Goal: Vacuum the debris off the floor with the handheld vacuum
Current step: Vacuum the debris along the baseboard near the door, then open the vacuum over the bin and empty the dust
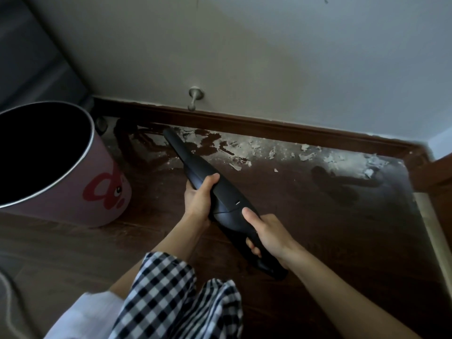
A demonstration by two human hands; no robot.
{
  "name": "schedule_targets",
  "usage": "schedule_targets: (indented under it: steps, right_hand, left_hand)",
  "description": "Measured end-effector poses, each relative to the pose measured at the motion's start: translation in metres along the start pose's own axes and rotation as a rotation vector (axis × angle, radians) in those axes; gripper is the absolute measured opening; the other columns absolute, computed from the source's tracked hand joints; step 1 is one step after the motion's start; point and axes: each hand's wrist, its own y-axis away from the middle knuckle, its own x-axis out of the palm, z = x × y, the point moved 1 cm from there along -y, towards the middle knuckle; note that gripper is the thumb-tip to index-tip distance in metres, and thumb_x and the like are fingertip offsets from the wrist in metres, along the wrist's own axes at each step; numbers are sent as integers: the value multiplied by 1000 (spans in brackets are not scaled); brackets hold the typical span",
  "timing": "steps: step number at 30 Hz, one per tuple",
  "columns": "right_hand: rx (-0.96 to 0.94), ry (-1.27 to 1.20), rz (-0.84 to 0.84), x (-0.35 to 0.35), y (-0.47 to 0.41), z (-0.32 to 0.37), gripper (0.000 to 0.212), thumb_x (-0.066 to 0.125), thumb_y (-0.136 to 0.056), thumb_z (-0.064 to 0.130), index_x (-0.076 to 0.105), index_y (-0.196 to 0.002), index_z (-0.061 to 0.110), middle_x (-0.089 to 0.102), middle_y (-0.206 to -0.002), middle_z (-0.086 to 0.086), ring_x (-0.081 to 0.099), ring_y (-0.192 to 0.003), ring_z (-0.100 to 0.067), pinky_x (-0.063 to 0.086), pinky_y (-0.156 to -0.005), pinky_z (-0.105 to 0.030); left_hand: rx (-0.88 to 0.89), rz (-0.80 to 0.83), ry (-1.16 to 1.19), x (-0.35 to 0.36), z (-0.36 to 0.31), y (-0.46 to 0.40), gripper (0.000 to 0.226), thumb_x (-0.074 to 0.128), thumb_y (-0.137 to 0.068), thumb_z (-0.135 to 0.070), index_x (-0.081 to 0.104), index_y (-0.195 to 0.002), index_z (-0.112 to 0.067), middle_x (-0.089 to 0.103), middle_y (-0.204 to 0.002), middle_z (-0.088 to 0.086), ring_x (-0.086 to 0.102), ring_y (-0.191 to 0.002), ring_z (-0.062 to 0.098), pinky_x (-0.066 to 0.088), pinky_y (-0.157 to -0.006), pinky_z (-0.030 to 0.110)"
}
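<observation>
bin [73, 192]: pink, at 9 o'clock, open top, inside dark, contents can't tell.
left hand [198, 200]: curled round the barrel of the vacuum, steadying it.
vacuum [208, 184]: black handheld, centre frame, nozzle aimed to 11 o'clock, tip at the left end of the debris near the baseboard [269, 128].
right hand [266, 237]: grips the rear handle, thumb lying on top.
debris [305, 152]: pale flakes and dust along the baseboard, 12 to 2 o'clock on the floor [293, 228].
step: keep nozzle low, sweep slowly rightward along the baseboard; big flakes may clog.
</observation>
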Motion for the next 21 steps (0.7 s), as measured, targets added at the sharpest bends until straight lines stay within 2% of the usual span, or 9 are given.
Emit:
schedule_targets:
  steps: [2, 5, 7, 8, 11, 12, 14, 17, 21]
  right_hand:
    - [-47, 14, -17, -2, 1, -1, 57, 47, -95, 49, 56, -61, 5, 54, -51, -9, 45, -38, -15, 36, -43, -23]
    - [-57, 20, 67, -9, 6, -2, 58, 45, -97, 47, 55, -55, 8, 53, -50, -8, 44, -38, -15, 36, -43, -23]
    - [-52, -5, 70, -11, 8, -6, 58, 45, -96, 47, 56, -54, 8, 54, -49, -8, 45, -37, -15, 36, -43, -22]
    - [-56, -15, 41, -12, 7, -8, 58, 45, -96, 47, 57, -55, 7, 54, -49, -8, 46, -38, -15, 37, -44, -23]
    - [-108, 44, -14, -14, -1, -11, 59, 45, -96, 47, 58, -55, 6, 56, -49, -8, 48, -40, -18, 39, -48, -26]
    - [-117, 64, -20, -15, -4, -10, 59, 45, -96, 47, 58, -56, 6, 57, -50, -8, 49, -41, -19, 40, -48, -27]
    - [-132, 117, -27, -20, -9, -10, 56, 46, -96, 48, 60, -61, 6, 60, -53, -7, 53, -45, -19, 43, -51, -28]
    - [-146, 365, -66, -29, -25, -20, 48, 48, -94, 51, 61, -72, 10, 65, -61, -4, 61, -53, -17, 50, -60, -33]
    - [-128, 908, -146, -38, -56, -48, 51, 51, -82, 67, 59, -92, 17, 66, -83, 1, 64, -78, -21, 51, -69, -35]
  left_hand:
    - [-5, 1, -18, 2, -5, 1, 59, 78, -73, -28, 55, -126, -14, 69, -108, 11, 68, -95, 29, 57, -85, 44]
    - [-81, 79, 65, -5, -22, -4, 87, 82, -57, -40, 53, -132, -5, 65, -113, 21, 66, -96, 34, 57, -83, 46]
    - [-100, 72, 91, -14, -31, -15, 91, 83, -56, -40, 51, -135, -5, 63, -113, 21, 65, -97, 35, 56, -78, 45]
    - [-102, 80, 100, -14, -36, -15, 85, 82, -60, -39, 52, -133, -5, 63, -110, 19, 65, -95, 33, 56, -75, 43]
    - [-177, 122, 153, -5, -41, -4, 40, 67, -84, -38, 62, -109, -7, 66, -95, 12, 65, -85, 28, 55, -72, 38]
    - [-216, 136, 181, -2, -39, -1, 34, 62, -88, -38, 63, -104, -8, 67, -92, 11, 65, -84, 28, 54, -75, 38]
    - [-275, 148, 262, 0, -38, 3, 38, 59, -90, -41, 63, -108, -8, 69, -99, 14, 66, -90, 29, 53, -84, 39]
    - [-300, 159, 381, -3, -45, 3, 50, 57, -89, -47, 60, -119, -8, 66, -115, 19, 64, -103, 33, 51, -95, 43]
    - [-292, 187, 473, -4, -55, 3, 51, 53, -90, -52, 61, -117, -9, 65, -116, 22, 61, -109, 38, 53, -86, 47]
